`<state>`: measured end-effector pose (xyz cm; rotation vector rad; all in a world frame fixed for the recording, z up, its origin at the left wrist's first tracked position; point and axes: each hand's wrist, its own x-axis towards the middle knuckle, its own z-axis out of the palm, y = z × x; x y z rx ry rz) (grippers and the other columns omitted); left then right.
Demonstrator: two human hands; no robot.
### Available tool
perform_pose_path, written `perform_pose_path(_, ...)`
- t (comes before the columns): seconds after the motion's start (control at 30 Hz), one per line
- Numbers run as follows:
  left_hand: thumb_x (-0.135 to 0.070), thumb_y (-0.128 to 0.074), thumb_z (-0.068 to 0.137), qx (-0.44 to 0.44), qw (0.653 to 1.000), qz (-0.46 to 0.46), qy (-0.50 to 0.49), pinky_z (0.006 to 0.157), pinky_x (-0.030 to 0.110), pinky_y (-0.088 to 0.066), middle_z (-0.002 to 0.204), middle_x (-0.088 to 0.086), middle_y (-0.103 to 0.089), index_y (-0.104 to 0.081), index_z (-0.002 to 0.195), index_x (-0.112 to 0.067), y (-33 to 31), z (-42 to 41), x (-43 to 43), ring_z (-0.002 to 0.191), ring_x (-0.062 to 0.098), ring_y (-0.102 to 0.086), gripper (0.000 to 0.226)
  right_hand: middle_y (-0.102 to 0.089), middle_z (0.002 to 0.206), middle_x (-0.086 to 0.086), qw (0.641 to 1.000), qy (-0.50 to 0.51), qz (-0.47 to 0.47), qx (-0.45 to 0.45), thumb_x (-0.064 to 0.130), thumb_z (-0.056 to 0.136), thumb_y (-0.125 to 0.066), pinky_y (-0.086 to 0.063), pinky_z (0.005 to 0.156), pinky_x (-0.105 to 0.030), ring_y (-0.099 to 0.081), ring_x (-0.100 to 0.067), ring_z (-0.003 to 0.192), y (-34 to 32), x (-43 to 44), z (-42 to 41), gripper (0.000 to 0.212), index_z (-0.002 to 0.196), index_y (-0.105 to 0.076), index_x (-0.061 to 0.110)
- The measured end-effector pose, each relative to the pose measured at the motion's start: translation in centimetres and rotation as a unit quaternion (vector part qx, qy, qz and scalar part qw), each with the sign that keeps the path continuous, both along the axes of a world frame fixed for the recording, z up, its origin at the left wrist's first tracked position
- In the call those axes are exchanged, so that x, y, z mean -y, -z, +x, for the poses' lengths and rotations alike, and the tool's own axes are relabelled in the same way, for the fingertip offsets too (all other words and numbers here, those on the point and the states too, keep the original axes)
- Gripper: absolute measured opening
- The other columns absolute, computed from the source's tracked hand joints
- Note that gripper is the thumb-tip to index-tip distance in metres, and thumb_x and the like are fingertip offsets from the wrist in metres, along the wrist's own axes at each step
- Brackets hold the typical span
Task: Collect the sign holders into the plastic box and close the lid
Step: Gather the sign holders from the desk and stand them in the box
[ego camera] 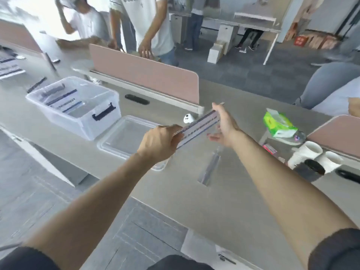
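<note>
From the head camera we look down at a grey desk (pixel 224 201) with our two bare forearms reaching out over it.

At about ten o'clock from our hands stands the plastic box (pixel 78 112), clear-walled, open on top, with a dark handle (pixel 104 112) on its near end. Inside it lie several sign holders (pixel 62 99), stacked flat, showing white faces with dark blue bands of print; how many there are we cannot tell. Just beside the box, toward four o'clock of it, the clear lid (pixel 124 137) lies flat on the desk, partly under our left hand.

We hold one sign holder (pixel 200 126) in the air above the desk, between the two hands, tilted so its far end rises toward one o'clock. It is a long, narrow strip seen almost edge-on, white with a blue band and small print that is too blurred to read.

Our left hand (pixel 158 142) has its fingers curled and pressed onto the strip's near end. Our right hand (pixel 224 125) pinches the far end between thumb and upper fingers, with the lower fingers spread loose.

At three o'clock sit a green tissue pack (pixel 278 124) and white paper cups (pixel 305 153). Another clear holder (pixel 210 168) lies on the desk at five o'clock.
</note>
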<state>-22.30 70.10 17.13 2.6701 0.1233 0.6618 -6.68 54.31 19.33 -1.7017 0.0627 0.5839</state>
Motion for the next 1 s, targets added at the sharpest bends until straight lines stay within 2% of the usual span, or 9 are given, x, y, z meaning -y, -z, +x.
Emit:
perform_pose_path(0.13, -0.044, -0.036, 0.1, -0.019, 0.986, -0.164, -0.018, 0.065, 0.031, -0.041, 0.071, -0.007, -0.052, -0.051, 0.074, -0.023, -0.3, -6.6, -5.9, 0.068, 0.017, -0.052, 0.037, -0.05, 0.096, -0.001, 0.993, -0.103, -0.053, 0.006, 0.073, 0.059, -0.059, -0.053, 0.065, -0.035, -0.07, -0.032, 0.064, -1.6, -9.2, -3.4, 0.074, 0.116, -0.06, 0.025)
perform_pose_path(0.27, -0.051, -0.044, 0.096, -0.088, 0.943, -0.311, -0.079, 0.081, 0.028, -0.046, 0.091, -0.008, -0.066, -0.068, 0.103, -0.028, -0.2, -11.2, -11.1, 0.083, 0.008, -0.062, 0.034, -0.048, 0.102, 0.0, 0.979, -0.187, -0.067, 0.055, 0.07, 0.066, -0.056, -0.058, 0.075, -0.039, -0.069, -0.029, 0.071, -2.3, -17.1, -5.9, 0.066, 0.117, -0.057, 0.028)
perform_pose_path(0.33, -0.052, -0.052, 0.093, -0.083, 0.905, -0.409, -0.083, 0.08, 0.029, -0.048, 0.092, -0.009, -0.068, -0.065, 0.112, -0.028, -0.2, -12.6, -13.4, 0.084, 0.004, -0.062, 0.034, -0.049, 0.1, -0.001, 0.971, -0.225, -0.057, 0.063, 0.066, 0.071, -0.055, -0.056, 0.068, -0.035, -0.067, -0.028, 0.071, -2.4, -20.3, -6.9, 0.056, 0.111, -0.058, 0.027)
perform_pose_path(0.43, -0.063, -0.06, 0.077, -0.095, 0.844, -0.521, -0.083, 0.095, 0.036, -0.048, 0.122, -0.005, -0.064, -0.05, 0.131, -0.027, 0.0, -14.0, -16.5, 0.11, 0.009, -0.06, 0.066, -0.047, 0.097, -0.004, 0.962, -0.263, -0.021, 0.067, 0.064, 0.071, -0.055, -0.051, 0.065, -0.035, -0.061, -0.027, 0.067, -1.8, -24.8, -7.3, 0.042, 0.092, -0.058, 0.029)
perform_pose_path(0.53, -0.069, -0.065, 0.063, -0.094, 0.818, -0.558, -0.099, 0.105, 0.037, -0.039, 0.134, -0.006, -0.055, -0.038, 0.141, -0.03, 0.7, -13.9, -19.6, 0.123, 0.012, -0.052, 0.092, -0.045, 0.102, -0.007, 0.955, -0.292, 0.013, 0.054, 0.067, 0.068, -0.057, -0.05, 0.061, -0.032, -0.064, -0.035, 0.076, -0.9, -28.9, -6.7, 0.045, 0.087, -0.057, 0.026)
perform_pose_path(0.6, -0.068, -0.068, 0.059, -0.084, 0.806, -0.575, -0.113, 0.105, 0.036, -0.039, 0.131, -0.006, -0.056, -0.036, 0.143, -0.032, 0.8, -12.9, -21.3, 0.123, 0.014, -0.051, 0.098, -0.044, 0.1, -0.006, 0.953, -0.296, 0.046, 0.037, 0.066, 0.07, -0.058, -0.049, 0.06, -0.031, -0.064, -0.036, 0.075, -0.2, -31.6, -5.5, 0.045, 0.089, -0.057, 0.025)
perform_pose_path(0.73, -0.063, -0.071, 0.057, -0.05, 0.818, -0.555, -0.143, 0.099, 0.038, -0.046, 0.104, -0.005, -0.068, -0.035, 0.142, -0.03, 0.3, -9.8, -25.3, 0.103, 0.016, -0.062, 0.098, -0.042, 0.097, -0.005, 0.946, -0.303, 0.114, -0.002, 0.064, 0.068, -0.06, -0.047, 0.062, -0.031, -0.059, -0.034, 0.076, 0.2, -36.4, -2.7, 0.049, 0.095, -0.058, 0.024)
perform_pose_path(0.87, -0.061, -0.071, 0.059, -0.037, 0.826, -0.539, -0.159, 0.096, 0.042, -0.046, 0.069, -0.017, -0.064, -0.037, 0.138, -0.032, -0.6, -7.2, -29.8, 0.082, 0.018, -0.056, 0.091, -0.046, 0.108, -0.007, 0.943, -0.311, 0.118, -0.012, 0.069, 0.066, -0.06, -0.05, 0.063, -0.032, -0.062, -0.038, 0.084, 0.2, -41.0, 0.0, 0.069, 0.116, -0.057, 0.022)
perform_pose_path(1.0, -0.059, -0.07, 0.061, -0.038, 0.826, -0.538, -0.166, 0.092, 0.044, -0.048, 0.068, -0.013, -0.065, -0.039, 0.134, -0.03, -0.2, -5.7, -34.3, 0.077, 0.019, -0.054, 0.084, -0.044, 0.132, -0.005, 0.938, -0.324, 0.122, -0.009, 0.067, 0.076, -0.053, -0.049, 0.066, -0.033, -0.067, -0.036, 0.082, 0.9, -46.0, 1.4, 0.073, 0.133, -0.052, 0.022)
